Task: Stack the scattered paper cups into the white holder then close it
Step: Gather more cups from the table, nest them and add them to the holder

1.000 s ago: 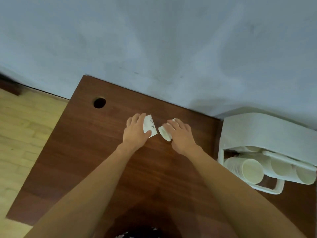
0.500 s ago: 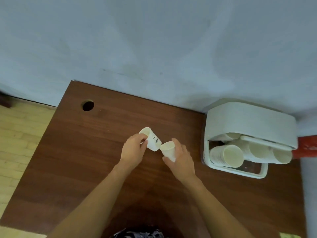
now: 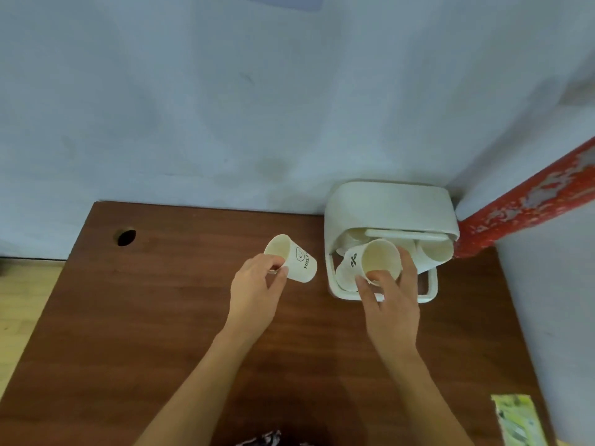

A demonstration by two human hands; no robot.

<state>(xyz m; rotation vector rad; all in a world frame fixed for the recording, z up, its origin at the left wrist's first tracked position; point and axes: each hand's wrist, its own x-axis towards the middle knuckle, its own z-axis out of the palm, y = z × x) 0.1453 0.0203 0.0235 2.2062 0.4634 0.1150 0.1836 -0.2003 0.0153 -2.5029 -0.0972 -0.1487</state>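
My left hand point(image 3: 256, 289) pinches a white paper cup point(image 3: 294, 260) by its rim, tilted with its mouth up and to the left, above the brown table point(image 3: 145, 317). A second paper cup point(image 3: 375, 259) is held in my right hand point(image 3: 391, 297), thumb inside the rim, right at the front opening of the white holder point(image 3: 386, 207). The holder stands at the table's back right with its lid raised, and stacks of cups point(image 3: 433, 252) lie inside it, partly hidden by my right hand and its cup.
A round cable hole point(image 3: 126, 237) is near the table's back left corner. A pale blue wall point(image 3: 257, 107) runs behind the table, with a red post point(image 3: 528, 201) at right. A green-printed packet point(image 3: 518, 421) lies at the front right edge. Wooden floor shows at left.
My right hand has carried its cup rightward from the table's middle to the holder's opening. My left hand still holds its cup, now tilted mouth-up. The camera has swung right.
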